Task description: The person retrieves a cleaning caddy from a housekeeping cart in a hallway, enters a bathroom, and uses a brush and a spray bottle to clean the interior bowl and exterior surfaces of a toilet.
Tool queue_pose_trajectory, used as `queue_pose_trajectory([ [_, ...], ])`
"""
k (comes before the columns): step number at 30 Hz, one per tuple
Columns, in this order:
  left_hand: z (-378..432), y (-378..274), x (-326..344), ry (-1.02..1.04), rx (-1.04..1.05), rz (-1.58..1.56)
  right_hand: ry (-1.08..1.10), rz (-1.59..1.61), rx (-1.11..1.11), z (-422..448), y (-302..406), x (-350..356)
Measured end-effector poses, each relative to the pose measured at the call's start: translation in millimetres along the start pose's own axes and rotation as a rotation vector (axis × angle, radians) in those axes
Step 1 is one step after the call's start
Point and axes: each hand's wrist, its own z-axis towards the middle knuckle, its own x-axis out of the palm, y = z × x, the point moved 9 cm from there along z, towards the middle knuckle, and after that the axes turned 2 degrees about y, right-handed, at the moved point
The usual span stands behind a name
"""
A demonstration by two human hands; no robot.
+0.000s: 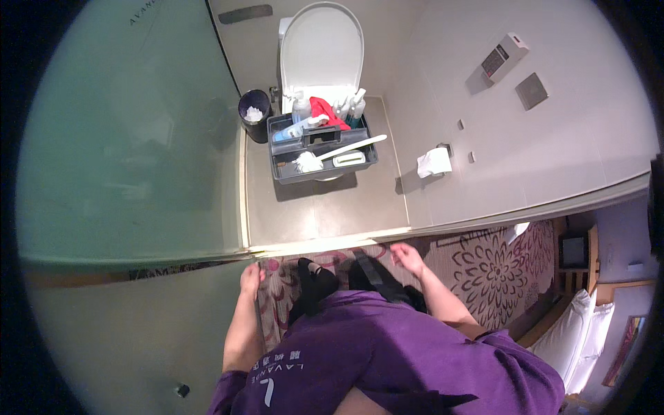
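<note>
My left hand [252,279] hangs by the edge of a frosted glass door [171,316], its fingers curled; whether it grips the edge is unclear. Over the patterned carpet [493,275], my right hand [407,258] is empty, with its fingers loosely bent and a little apart. Ahead, a dark grey cleaning caddy [324,174] rests on the toilet, whose white lid [322,46] is raised. A white toilet brush [309,162] and a white oblong item [349,158] lie in its front compartment. Behind the handle are spray bottles [357,106], a red cloth [326,111] and a blue-and-white bottle [293,129].
A black waste bin [254,115] with crumpled white paper stands left of the toilet, beside a green glass panel [124,145]. Toilet paper [434,162] hangs on the right wall. A raised threshold [332,244] separates tile from carpet. White pillows [565,337] lie at lower right.
</note>
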Motion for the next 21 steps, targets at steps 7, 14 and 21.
queue_pose_trajectory([
  [7,51.3,-142.6,111.6,0.29,0.358,0.379,-0.142,-0.049,-0.045,41.9,126.5,-5.0],
  [14,60.6,-253.3,177.4,0.305,0.529,0.551,-0.327,-0.036,-0.002,127.4,136.1,-71.5],
  [21,135.6,-354.7,271.6,0.286,0.828,0.825,-0.275,0.085,0.002,248.0,194.8,-94.0],
])
